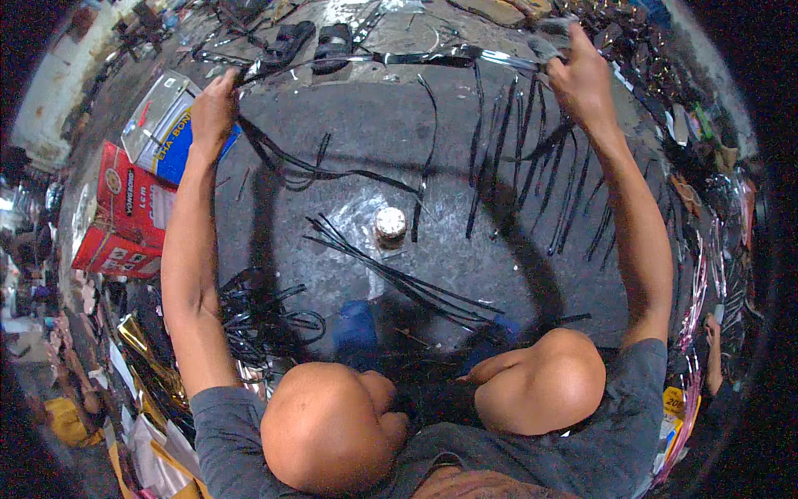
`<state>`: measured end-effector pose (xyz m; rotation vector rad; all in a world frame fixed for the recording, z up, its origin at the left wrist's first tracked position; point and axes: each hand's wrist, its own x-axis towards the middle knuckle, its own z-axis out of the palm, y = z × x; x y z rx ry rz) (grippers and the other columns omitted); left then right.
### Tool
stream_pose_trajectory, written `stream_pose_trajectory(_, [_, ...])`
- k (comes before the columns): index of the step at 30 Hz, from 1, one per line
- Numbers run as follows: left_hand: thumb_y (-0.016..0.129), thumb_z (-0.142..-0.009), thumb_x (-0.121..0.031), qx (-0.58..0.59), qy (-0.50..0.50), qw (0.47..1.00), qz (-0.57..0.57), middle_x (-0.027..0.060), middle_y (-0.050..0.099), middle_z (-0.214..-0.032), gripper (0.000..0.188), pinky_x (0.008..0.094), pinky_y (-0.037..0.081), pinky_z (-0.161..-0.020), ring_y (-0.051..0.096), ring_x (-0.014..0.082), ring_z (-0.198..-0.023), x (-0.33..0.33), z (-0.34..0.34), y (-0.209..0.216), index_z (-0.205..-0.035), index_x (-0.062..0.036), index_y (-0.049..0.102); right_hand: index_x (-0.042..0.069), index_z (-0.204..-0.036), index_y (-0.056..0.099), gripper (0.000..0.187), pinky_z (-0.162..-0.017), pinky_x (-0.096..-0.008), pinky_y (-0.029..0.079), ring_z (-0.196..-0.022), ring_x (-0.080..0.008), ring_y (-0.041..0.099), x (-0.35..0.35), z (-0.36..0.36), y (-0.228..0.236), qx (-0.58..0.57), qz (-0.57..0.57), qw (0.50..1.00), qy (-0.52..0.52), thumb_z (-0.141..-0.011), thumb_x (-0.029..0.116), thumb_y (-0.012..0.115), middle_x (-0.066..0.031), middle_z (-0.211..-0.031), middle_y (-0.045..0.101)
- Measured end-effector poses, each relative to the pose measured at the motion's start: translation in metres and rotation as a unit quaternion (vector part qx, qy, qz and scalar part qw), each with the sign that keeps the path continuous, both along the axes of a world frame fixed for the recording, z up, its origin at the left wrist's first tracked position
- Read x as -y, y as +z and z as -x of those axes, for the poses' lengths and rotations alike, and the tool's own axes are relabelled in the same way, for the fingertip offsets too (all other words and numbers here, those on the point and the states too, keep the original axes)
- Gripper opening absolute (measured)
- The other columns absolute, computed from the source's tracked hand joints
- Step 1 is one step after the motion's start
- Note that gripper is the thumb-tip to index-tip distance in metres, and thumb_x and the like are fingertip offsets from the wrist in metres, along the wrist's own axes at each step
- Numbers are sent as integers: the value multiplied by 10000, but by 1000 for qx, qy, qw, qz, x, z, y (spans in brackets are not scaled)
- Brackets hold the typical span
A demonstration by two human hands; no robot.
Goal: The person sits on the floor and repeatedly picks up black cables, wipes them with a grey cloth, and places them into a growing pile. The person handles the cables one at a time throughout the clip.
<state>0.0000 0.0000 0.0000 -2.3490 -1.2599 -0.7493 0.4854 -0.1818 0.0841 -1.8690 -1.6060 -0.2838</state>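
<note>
Black, glossy band [428,59] spans the upper part of the view, up and well ahead of the knees [328,428]. Long axis: crosswise, left to right, nearly straight, one hand toward each end. Left hand [216,112] closed round its left part; right hand [583,79] gripping the other, a little higher in view (blurred, so finger placing uncertain). Neither hand is nearer; the band lies between them, inward from both grips. This seems the relation that counts: two holds on one line, the middle unsupported.

From the left hand a dark trailing strip [287,170] drops, then slants off rightward over the floor [349,108]. Whether it is one piece with the band, cannot tell.

Below the band, toward the right hand, a row of thin black strips [502,145], mostly running lengthwise, across the band's axis. Cannot tell whether any is joined to it.

Well below both hands: a white-topped pot [390,224] near centre; just beneath, a slanting bundle of strips [407,280]. Left arm side: blue-and-yellow carton [170,145], red carton [125,212]. Dark sandals [334,48] beyond the band.
</note>
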Motion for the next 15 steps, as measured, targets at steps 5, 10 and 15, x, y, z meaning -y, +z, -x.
stream_pose_trajectory(5, [461, -863, -66, -76, 121, 987, 66, 205, 637, -886, 150, 515, 483, -646, 624, 431, -826, -19, 49, -28, -998, -55, 528, 34, -1189, 577, 333, -487, -220, 402, -586, -47, 537, 42, 5, 12, -212, -41, 972, 89, -858, 27, 544, -37, -945, 694])
stream_pose_trajectory(10, [819, -588, -458, -136, 198, 942, 233, 139, 598, -1162, 740, 460, 503, -867, 581, 311, -1110, 10, -23, -16, -1186, -100, 569, 72, -1205, 588, 340, -402, -184, 265, -496, 4, 419, 56, 1, 14, -265, 74, 958, 77, -879, 69, 491, 62, -717, 582])
stream_pose_trajectory(15, [785, -734, -226, 242, -161, 931, 220, 74, 671, -774, 267, 299, 509, -657, 636, 167, -701, 128, -189, 36, -851, -23, 658, 98, -1113, 592, 252, -375, -174, 221, -416, -3, 351, 68, 24, 29, -417, 107, 899, 80, -887, 91, 481, 25, -652, 576])
